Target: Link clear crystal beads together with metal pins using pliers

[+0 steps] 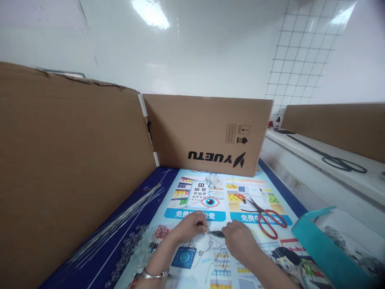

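My right hand point(240, 243) is closed around dark, narrow-tipped pliers point(216, 233), which point left. Their tips meet my left hand point(192, 225), whose fingers are pinched together, seemingly on the end of a thin wire. Below the hands a wire strand with clear beads point(201, 253) curves over the printed sheet. The exact spot gripped by the tips is too small to make out. Several cut wire pieces point(221, 259) lie just under the pliers. Scissors with red handles point(267, 224) rest open to the right of my right hand.
Long straight wires point(120, 224) lie at the left, with many clear beads point(129, 245) nearby. Reddish beads point(161, 231) are behind my left forearm. A teal-edged box point(325, 245) and a wire coil point(314, 275) stand at right. Cardboard walls point(207, 124) close off the back and left.
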### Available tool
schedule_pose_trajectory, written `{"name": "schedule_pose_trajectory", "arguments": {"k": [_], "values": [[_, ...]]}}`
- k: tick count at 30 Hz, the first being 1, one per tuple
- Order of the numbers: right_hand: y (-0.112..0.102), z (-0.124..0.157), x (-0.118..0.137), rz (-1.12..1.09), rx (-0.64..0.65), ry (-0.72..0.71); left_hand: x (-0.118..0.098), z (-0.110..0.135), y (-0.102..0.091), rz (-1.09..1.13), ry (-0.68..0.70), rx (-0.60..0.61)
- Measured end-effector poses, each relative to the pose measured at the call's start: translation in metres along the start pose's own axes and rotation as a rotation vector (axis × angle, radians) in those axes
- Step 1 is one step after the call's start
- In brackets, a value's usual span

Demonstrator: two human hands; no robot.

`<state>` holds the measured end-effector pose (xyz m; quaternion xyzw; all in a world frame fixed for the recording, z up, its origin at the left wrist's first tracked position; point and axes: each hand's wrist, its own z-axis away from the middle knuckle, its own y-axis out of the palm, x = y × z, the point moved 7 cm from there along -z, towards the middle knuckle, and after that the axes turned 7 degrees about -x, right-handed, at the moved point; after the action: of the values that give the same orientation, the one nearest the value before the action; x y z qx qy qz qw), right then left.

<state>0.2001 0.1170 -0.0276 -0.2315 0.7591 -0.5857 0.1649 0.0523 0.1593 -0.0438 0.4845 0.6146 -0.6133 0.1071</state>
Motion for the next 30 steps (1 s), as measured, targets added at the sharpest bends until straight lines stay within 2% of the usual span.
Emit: {"name": "schedule_pose_trajectory", "arguments": {"k": [6,19,30], "values": [[0.001,-0.001,0.001,0.007,0.029,-0.001,-0.002,0.0,-0.001,-0.005,0.0,-0.004],[0.004,-0.002,0.008,0.011,-0.007,-0.044,-0.005,-0.001,0.0,-0.043,-0.007,-0.013],[-0.003,-0.001,-0.003,-0.001,0.019,0.004,-0.003,-0.001,-0.001,-0.057,-0.016,-0.005]]}}
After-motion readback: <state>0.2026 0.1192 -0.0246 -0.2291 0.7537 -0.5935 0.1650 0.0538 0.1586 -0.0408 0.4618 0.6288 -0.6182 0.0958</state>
